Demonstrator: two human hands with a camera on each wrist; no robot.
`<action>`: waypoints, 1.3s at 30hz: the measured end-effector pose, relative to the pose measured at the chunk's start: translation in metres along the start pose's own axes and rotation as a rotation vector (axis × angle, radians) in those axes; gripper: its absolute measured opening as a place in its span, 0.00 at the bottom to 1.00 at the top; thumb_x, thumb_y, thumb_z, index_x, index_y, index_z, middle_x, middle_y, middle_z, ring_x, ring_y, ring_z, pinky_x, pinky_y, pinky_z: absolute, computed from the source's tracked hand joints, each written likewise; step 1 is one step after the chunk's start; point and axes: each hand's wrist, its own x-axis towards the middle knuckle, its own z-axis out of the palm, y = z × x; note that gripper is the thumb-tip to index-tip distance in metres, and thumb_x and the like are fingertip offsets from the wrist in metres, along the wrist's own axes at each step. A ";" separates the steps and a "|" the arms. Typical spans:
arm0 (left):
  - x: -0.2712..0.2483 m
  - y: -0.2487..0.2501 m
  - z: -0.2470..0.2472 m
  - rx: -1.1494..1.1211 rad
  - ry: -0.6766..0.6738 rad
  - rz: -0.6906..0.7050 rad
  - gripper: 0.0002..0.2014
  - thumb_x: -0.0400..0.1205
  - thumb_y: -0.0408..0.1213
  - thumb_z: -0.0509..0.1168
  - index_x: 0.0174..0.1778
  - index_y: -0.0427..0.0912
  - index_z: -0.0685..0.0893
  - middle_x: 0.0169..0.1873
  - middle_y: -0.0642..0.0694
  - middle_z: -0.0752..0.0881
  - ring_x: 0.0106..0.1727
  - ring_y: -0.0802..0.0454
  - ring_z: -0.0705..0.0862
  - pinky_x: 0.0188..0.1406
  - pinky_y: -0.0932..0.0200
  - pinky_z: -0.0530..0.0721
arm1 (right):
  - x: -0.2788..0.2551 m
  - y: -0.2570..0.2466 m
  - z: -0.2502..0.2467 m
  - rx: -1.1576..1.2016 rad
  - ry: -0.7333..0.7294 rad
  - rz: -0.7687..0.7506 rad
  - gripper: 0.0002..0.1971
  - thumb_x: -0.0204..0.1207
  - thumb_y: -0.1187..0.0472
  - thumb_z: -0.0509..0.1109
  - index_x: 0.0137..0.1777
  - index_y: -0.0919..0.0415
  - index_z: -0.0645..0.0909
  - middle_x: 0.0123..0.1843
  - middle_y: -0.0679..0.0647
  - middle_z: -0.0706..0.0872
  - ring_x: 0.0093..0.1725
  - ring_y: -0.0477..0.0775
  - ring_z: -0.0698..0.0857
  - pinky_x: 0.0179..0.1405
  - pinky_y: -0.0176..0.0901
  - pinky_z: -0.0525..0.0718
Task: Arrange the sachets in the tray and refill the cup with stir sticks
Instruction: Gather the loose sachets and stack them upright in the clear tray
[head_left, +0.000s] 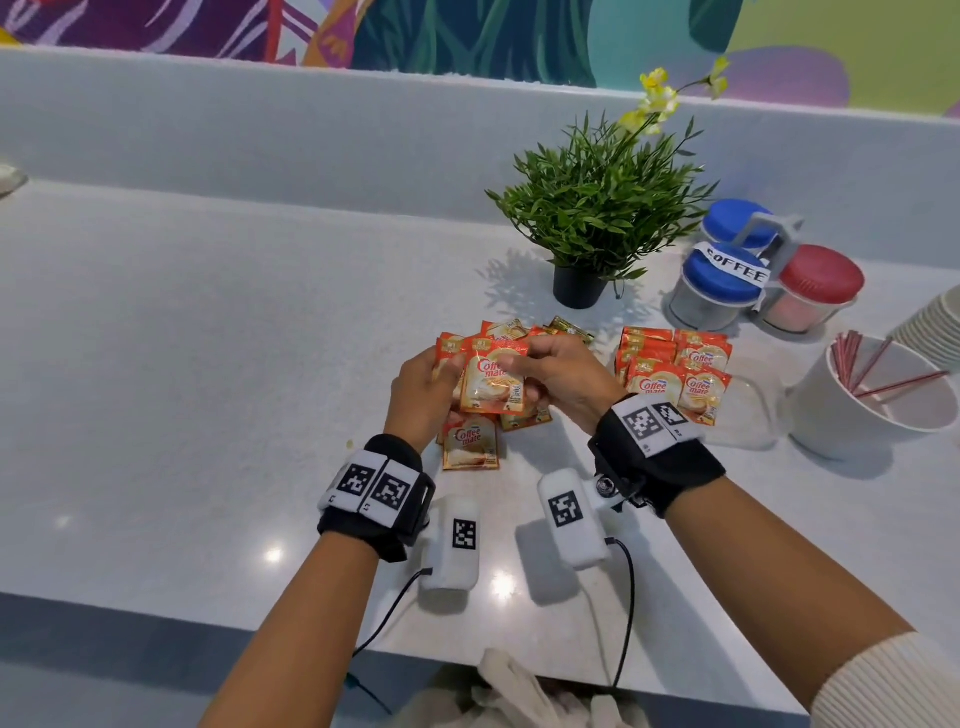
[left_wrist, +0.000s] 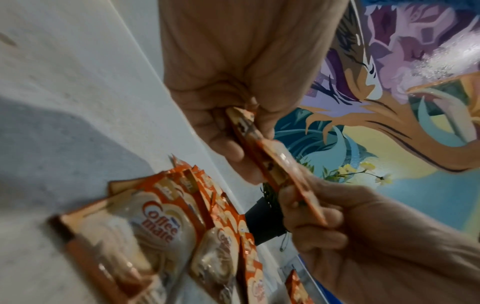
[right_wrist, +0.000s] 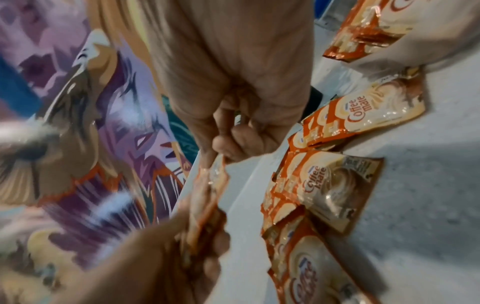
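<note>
Both hands hold a small stack of orange Coffee mate sachets (head_left: 493, 384) above the counter. My left hand (head_left: 441, 379) grips its left side, and my right hand (head_left: 524, 364) pinches its top right edge. In the left wrist view the held sachets (left_wrist: 249, 131) are edge-on between thumb and fingers. More loose sachets (head_left: 470, 444) lie on the counter under the hands. A clear tray (head_left: 753, 410) to the right holds rows of sachets (head_left: 675, 364). The white cup (head_left: 872, 415) beyond it contains a few red stir sticks (head_left: 852, 358).
A potted plant (head_left: 597, 208) stands behind the sachets. A rack of jars (head_left: 737, 270) with blue and red lids, labelled COFFEE, is at the back right. Stacked paper cups (head_left: 935, 332) sit at the right edge. A raised ledge runs along the back of the counter.
</note>
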 end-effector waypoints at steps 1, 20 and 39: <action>-0.001 0.003 0.001 -0.014 -0.018 -0.004 0.11 0.86 0.43 0.55 0.52 0.45 0.82 0.46 0.42 0.87 0.47 0.42 0.88 0.43 0.51 0.88 | 0.000 0.000 0.003 -0.012 0.020 -0.014 0.06 0.75 0.67 0.70 0.46 0.72 0.81 0.25 0.57 0.74 0.12 0.40 0.71 0.11 0.30 0.66; -0.014 0.000 -0.010 -0.144 -0.184 -0.111 0.12 0.85 0.33 0.57 0.63 0.46 0.73 0.56 0.43 0.83 0.46 0.50 0.86 0.34 0.66 0.87 | 0.008 0.010 0.026 -0.301 0.060 -0.148 0.07 0.77 0.72 0.65 0.50 0.66 0.83 0.31 0.51 0.81 0.30 0.47 0.80 0.36 0.38 0.85; -0.014 -0.020 -0.021 -0.216 0.008 -0.179 0.15 0.85 0.28 0.56 0.69 0.36 0.72 0.60 0.37 0.82 0.47 0.49 0.85 0.37 0.66 0.87 | -0.013 0.038 0.047 -0.604 0.072 0.008 0.34 0.63 0.73 0.78 0.65 0.59 0.65 0.64 0.59 0.67 0.55 0.54 0.71 0.46 0.37 0.69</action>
